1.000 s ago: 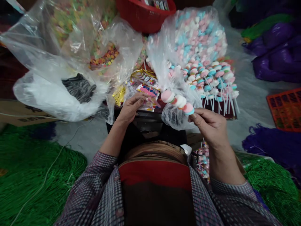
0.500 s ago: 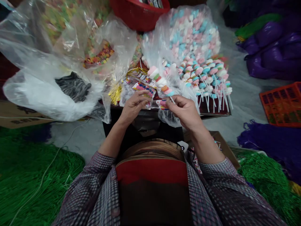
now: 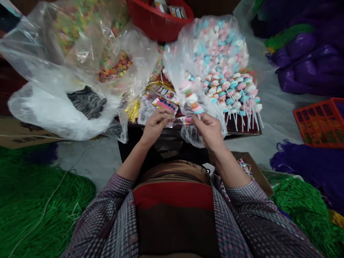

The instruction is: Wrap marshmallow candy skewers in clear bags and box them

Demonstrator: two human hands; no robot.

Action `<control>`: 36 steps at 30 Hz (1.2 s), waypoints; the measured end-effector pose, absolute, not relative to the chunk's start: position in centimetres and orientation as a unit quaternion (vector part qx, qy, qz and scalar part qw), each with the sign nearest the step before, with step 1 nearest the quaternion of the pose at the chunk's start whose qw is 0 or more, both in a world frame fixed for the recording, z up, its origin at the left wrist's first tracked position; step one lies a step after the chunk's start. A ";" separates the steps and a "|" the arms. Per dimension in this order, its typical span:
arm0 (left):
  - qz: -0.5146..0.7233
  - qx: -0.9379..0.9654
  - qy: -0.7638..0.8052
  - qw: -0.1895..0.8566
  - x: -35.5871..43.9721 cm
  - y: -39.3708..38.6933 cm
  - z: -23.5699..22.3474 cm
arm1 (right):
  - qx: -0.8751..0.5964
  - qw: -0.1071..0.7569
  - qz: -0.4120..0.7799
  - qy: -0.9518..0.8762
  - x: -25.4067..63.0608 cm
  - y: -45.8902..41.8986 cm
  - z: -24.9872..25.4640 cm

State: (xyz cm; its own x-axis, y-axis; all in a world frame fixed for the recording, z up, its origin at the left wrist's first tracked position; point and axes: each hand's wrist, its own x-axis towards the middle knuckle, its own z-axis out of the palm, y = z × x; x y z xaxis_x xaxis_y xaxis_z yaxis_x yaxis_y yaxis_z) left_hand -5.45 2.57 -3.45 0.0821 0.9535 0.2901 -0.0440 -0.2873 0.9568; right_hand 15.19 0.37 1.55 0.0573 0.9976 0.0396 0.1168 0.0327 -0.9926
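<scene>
The right hand (image 3: pixel 211 130) has its grip closed on the lower end of a candy stick (image 3: pixel 191 98), whose stacked sweets tilt up and away over the worktop (image 3: pixel 247 132). Left of the candy stick, the left hand (image 3: pixel 156 125) has thumb and fingers pinched together, seemingly on the edge of a thin wrapper (image 3: pixel 185 120); the wrapper's printed part shows just below the candy stick, between both hands. The step in hand looks like bringing wrapper and candy stick together; the next move calls for parting the film's mouth and lining up the candy stick with it. Farther left of the candy stick lie printed packets (image 3: pixel 165 104) and gold ties (image 3: pixel 132 111); right of it, a pile of lollies (image 3: pixel 239 89); beyond it, a red basket (image 3: pixel 158 23).
</scene>
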 end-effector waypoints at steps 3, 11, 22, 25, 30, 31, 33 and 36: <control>0.577 0.485 0.386 0.531 -5.9 2.8 -3.5 | -0.533 0.501 0.465 -0.499 17.3 -0.3 3.0; 0.561 0.437 0.358 0.606 -6.5 3.4 -2.8 | -0.529 0.441 0.439 -0.578 21.7 -3.5 5.1; 0.539 0.464 0.352 0.608 -7.3 4.0 -2.8 | -0.569 0.358 0.302 -0.676 24.0 -3.5 6.6; 0.520 0.484 0.357 0.607 -7.3 4.1 -2.7 | -0.558 0.357 0.262 -0.702 24.6 -3.4 6.1; 0.504 0.498 0.369 0.601 -7.5 4.5 -3.0 | -0.513 0.354 0.220 -0.751 25.2 -2.9 6.1; 0.501 0.502 0.369 0.601 -7.5 4.5 -3.1 | -0.506 0.355 0.216 -0.756 25.3 -2.8 6.1; 0.495 0.514 0.366 0.597 -7.7 4.6 -3.1 | -0.495 0.356 0.214 -0.763 25.4 -2.7 6.2; 0.484 0.546 0.361 0.581 -7.9 4.6 -2.8 | -0.487 0.346 0.228 -0.769 25.5 -2.5 6.1</control>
State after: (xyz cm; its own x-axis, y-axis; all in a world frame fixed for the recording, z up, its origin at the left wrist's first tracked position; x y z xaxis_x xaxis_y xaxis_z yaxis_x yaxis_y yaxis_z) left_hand -7.88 4.61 -2.79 0.2704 0.9565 0.1096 -0.1682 -0.0651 0.9836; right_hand 25.50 -2.48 6.14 -0.2855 0.9067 0.3106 0.5910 0.4217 -0.6877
